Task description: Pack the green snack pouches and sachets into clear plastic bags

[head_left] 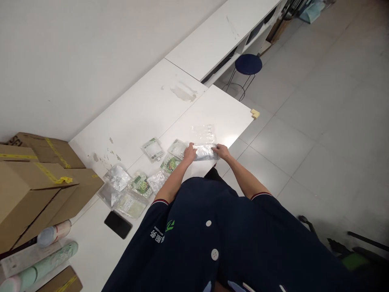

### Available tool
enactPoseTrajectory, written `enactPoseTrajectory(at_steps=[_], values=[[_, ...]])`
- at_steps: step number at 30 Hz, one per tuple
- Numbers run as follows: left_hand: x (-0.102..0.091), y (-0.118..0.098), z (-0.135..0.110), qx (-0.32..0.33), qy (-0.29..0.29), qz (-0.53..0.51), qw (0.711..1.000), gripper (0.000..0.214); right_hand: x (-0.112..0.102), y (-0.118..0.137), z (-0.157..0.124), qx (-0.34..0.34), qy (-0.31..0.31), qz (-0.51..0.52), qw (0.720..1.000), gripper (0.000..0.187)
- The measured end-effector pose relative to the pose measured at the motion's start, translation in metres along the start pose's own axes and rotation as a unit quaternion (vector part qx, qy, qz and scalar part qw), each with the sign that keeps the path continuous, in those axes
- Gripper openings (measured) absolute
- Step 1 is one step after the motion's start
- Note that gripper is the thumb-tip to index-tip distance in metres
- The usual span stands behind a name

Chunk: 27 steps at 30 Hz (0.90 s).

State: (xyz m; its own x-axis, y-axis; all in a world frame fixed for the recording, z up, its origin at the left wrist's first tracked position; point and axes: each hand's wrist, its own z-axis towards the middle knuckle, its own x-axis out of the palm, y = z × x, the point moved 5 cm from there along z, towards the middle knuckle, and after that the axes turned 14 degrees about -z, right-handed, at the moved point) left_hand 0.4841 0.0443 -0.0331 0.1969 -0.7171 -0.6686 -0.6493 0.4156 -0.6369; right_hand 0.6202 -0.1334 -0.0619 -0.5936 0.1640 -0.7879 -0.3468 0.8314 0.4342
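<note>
- the left hand [190, 153] gripped the left end of a silvery plastic pouch [204, 152], its thumb resting on top.
- the right hand [223, 151] pinched the same pouch at its right end, thumb bent over the upper face.
- the pouch was stretched between the two hands, near the close edge of the white table [231, 101], just in front of the wearer's dark blue shirt [243, 231].
- a clear plastic piece [203, 133] reached out from the pouch's far side; whether the two were joined, i could not tell.
- a pale packet [177, 148] lay just beside the left hand, with a green-printed packet [169, 164] next to it, near the left forearm.
- a white-labelled packet [152, 149] lay farther left.
- past these, other packets overlapped in a loose heap, among them a silvery packet [117, 177] and a yellowish packet [132, 205].
- a black phone [118, 224] lay flat near that heap.
- at the far left were cardboard boxes [39, 194] with yellow tape, and a pale green bottle [56, 257] near them.
- a blue stool [248, 64] stood on the tiled floor [319, 101], beyond the table's far end.
</note>
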Motion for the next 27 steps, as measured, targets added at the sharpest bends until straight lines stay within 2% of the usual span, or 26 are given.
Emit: enactPoseTrajectory(at_steps=[4, 6, 9, 11, 13, 15, 19, 21, 22, 24, 25, 27], values=[[0.004, -0.007, 0.006, -0.018, 0.024, 0.049, 0.998, 0.049, 0.003, 0.003, 0.008, 0.03, -0.008, -0.024, 0.999, 0.031], [0.005, -0.011, 0.001, -0.001, 0.015, 0.087, 0.996, 0.051, 0.004, 0.004, 0.008, 0.046, -0.005, -0.035, 0.998, 0.03], [0.008, -0.019, -0.016, 0.093, 0.002, 0.14, 0.986, 0.051, 0.004, 0.005, 0.008, 0.059, -0.002, -0.055, 0.997, 0.028], [0.015, -0.021, -0.031, 0.175, 0.035, 0.16, 0.971, 0.056, 0.004, 0.006, 0.01, 0.062, 0.002, -0.062, 0.996, 0.028], [0.026, -0.018, -0.042, 0.225, 0.08, 0.179, 0.954, 0.07, 0.005, 0.006, 0.013, 0.063, 0.011, -0.062, 0.996, 0.029], [0.035, -0.012, -0.044, 0.23, 0.095, 0.199, 0.948, 0.078, 0.007, 0.006, 0.016, 0.066, 0.037, -0.052, 0.996, 0.03], [0.043, -0.012, -0.039, 0.21, 0.079, 0.207, 0.952, 0.063, 0.011, 0.001, 0.013, 0.103, 0.114, -0.011, 0.988, 0.033], [0.041, -0.017, -0.038, 0.205, 0.09, 0.199, 0.954, 0.056, 0.001, -0.005, 0.003, 0.118, 0.081, 0.011, 0.99, 0.039], [0.039, -0.02, -0.038, 0.199, 0.108, 0.193, 0.955, 0.054, -0.007, -0.007, -0.003, 0.105, 0.045, 0.029, 0.993, 0.045], [0.03, -0.023, -0.038, 0.175, 0.162, 0.175, 0.955, 0.049, -0.026, -0.01, -0.02, 0.03, -0.02, 0.081, 0.996, 0.057], [0.025, -0.024, -0.036, 0.159, 0.194, 0.162, 0.954, 0.046, -0.033, -0.01, -0.028, -0.022, -0.026, 0.109, 0.993, 0.062], [0.014, -0.027, -0.03, 0.13, 0.249, 0.129, 0.951, 0.04, -0.039, -0.008, -0.043, -0.111, 0.026, 0.146, 0.983, 0.067]])
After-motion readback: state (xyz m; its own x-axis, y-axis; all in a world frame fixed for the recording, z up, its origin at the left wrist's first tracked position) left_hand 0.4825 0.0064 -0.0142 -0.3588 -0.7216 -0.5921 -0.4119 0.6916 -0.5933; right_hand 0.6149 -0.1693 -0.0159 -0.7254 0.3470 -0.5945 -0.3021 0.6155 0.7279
